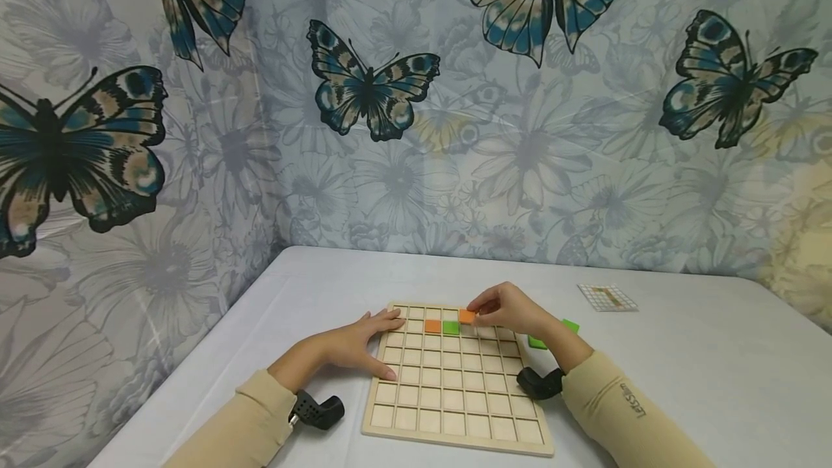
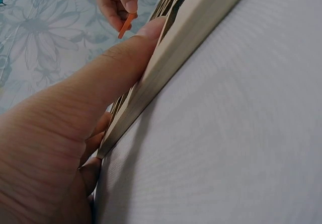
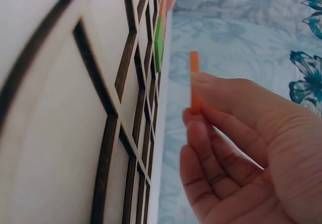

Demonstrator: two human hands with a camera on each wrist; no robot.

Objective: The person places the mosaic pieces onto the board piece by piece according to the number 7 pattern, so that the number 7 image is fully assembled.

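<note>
A wooden grid board [image 1: 455, 441] with square recesses lies on the table. In its upper rows sit an orange square tile [image 1: 432, 326] and, just right of it, a green square tile [image 1: 451, 328]. My left hand [image 1: 354, 344] rests on the board's left edge with fingers spread, its thumb on the rim in the left wrist view. Between thumb and fingertips, my right hand [image 1: 513, 310] pinches another orange tile [image 3: 194, 83]. That tile is held on edge above the grid, close to the right of the green one in the head view.
Green tiles [image 1: 536, 343] lie on the white table [image 1: 689, 381] right of the board, partly behind the right forearm. Farther back at the right is a gridded pattern card [image 1: 607, 297]. A butterfly-print cloth [image 1: 403, 186] hangs behind the table. Black wrist mounts [image 1: 318, 412] stick out from both sleeves.
</note>
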